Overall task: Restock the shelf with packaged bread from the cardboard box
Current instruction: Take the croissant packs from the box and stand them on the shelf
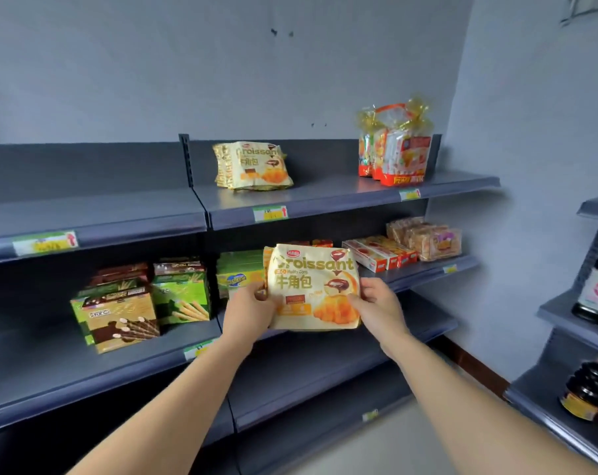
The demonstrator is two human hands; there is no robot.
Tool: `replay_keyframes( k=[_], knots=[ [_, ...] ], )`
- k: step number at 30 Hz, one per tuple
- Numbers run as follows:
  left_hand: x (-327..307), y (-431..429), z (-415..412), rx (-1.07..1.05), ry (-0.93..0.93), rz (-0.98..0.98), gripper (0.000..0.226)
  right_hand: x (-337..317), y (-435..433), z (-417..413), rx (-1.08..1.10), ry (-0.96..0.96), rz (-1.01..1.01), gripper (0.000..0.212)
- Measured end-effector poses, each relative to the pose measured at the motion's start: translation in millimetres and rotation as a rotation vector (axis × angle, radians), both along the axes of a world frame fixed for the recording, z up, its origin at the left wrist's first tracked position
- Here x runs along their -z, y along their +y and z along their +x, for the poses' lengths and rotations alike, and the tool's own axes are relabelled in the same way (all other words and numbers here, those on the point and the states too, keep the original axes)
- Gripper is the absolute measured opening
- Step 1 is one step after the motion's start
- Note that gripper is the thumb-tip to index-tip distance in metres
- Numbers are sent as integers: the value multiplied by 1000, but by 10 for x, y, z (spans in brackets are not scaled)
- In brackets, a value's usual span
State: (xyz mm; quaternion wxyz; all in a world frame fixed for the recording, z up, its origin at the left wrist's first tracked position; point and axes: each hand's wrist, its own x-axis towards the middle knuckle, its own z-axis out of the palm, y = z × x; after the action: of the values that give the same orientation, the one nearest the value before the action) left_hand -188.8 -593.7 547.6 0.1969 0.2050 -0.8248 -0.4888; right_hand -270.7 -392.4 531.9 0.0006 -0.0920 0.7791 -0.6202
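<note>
i hold a cream-yellow plastic croissant bread bag [314,289] upright in front of me, between both hands. my left hand [248,311] has its grip closed on the bag's left edge, thumb over the front; my right hand [380,305] has its grip closed on the right edge. the bag hangs in the air before the dark grey metal middle shelf [424,274]. a stack of matching croissant bags [253,166] stands on the top grey shelf [342,197], well apart from a red and gold gift pack [397,149] at its right end.
</note>
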Motion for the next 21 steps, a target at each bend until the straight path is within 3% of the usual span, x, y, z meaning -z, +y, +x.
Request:
replay_keyframes(
  k=[6, 11, 21],
  knots=[
    [-574, -328, -251, -26, 104, -195, 6, -419, -500, -438, 38, 120, -57, 35],
    [-945, -598, -627, -77, 167, -222, 19, -800, -834, -909, 29, 237, -75, 34],
    [-1406, -1123, -1392, -159, 192, -207, 19, -1406, -1520, -1797, -54, 345, -61, 34]
  ],
)
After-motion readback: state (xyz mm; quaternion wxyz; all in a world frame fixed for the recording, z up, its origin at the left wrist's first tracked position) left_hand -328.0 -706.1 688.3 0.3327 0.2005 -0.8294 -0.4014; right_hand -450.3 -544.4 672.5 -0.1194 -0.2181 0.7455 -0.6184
